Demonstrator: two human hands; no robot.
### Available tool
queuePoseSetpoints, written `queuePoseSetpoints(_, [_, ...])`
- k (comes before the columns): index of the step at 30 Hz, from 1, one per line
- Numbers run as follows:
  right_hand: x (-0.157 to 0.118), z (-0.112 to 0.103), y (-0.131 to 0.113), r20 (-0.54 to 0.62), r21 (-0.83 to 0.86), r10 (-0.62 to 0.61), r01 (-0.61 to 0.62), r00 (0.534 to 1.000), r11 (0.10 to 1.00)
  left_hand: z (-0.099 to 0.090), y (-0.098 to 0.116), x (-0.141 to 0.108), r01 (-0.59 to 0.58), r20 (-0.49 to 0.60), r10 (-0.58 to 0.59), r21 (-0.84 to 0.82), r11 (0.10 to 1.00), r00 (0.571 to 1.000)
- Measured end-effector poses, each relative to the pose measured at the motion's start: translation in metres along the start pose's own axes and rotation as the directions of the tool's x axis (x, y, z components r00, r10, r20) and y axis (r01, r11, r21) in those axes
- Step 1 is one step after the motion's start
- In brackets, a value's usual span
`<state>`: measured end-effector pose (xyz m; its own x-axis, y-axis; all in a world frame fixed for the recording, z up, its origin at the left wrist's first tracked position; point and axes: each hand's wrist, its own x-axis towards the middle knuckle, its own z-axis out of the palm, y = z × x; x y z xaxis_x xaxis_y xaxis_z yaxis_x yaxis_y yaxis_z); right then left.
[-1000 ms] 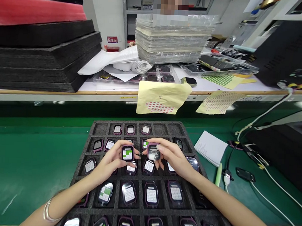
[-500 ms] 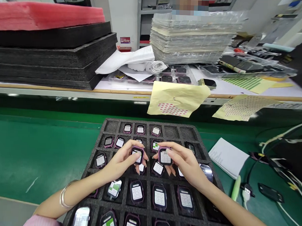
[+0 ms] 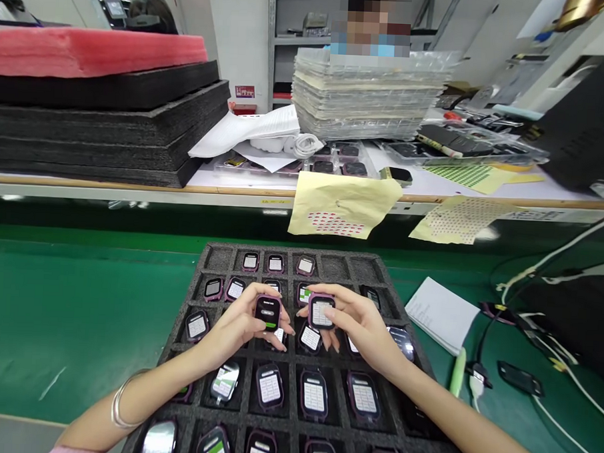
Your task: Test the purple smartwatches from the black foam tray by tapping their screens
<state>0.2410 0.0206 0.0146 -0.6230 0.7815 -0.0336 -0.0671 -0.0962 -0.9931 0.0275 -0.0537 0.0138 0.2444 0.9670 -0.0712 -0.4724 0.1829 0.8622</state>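
My left hand [image 3: 248, 321] is closed around a purple-rimmed smartwatch body [image 3: 268, 312], its dark screen showing a green bar at the bottom; my thumb lies by the lower edge. In my right hand [image 3: 355, 322] is a second purple-rimmed watch body [image 3: 321, 310] with a white grid of keys on its screen, the thumb resting on the glass. Both are held side by side above a black foam tray [image 3: 286, 423]. Several strapless watch bodies [image 3: 314, 394] lie lit in its compartments, most showing white grids, a few partly green. My hands hide some middle compartments.
Behind the tray a shelf [image 3: 243, 192] carries stacked black foam [image 3: 101, 127] with pink foam [image 3: 99, 52] on top, and clear plastic trays [image 3: 362, 95]. Yellow sticker sheets [image 3: 343, 205] hang over its edge. Right of the tray lie a paper pad [image 3: 443, 316], a green pen [image 3: 458, 372] and cables [image 3: 478, 381].
The left watch's screen has switched from a white grid to a dark page with a green bar. My left thumb has moved down off its glass. The whole view has shifted slightly.
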Motion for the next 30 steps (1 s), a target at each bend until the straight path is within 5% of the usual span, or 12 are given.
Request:
queuePoseSetpoints(5, [-0.001, 0.003, -0.003, -0.033, -0.05, 0.01, -0.012, 0.999, 0.999, 0.001, -0.001, -0.003, -0.027, -0.005, 0.027, 0.014, 1.0, 1.0])
queuePoseSetpoints(13, [-0.007, 0.001, -0.007, 0.079, 0.021, -0.021, 0.02, 0.997, 1.0, -0.001, 0.0, -0.003, -0.056, -0.051, 0.057, 0.018, 0.998, 0.997])
queuePoseSetpoints(22, [-0.007, 0.006, -0.006, -0.046, -0.042, -0.022, 0.02, 0.999, 0.999, 0.002, 0.0, -0.005, -0.017, -0.063, 0.018, 0.006, 1.0, 0.998])
queuePoseSetpoints(30, [-0.01, 0.001, -0.007, 0.032, 0.026, -0.02, 0.019, 0.999, 0.999, 0.001, -0.003, -0.004, -0.043, -0.005, 0.044, 0.04, 0.998, 0.999])
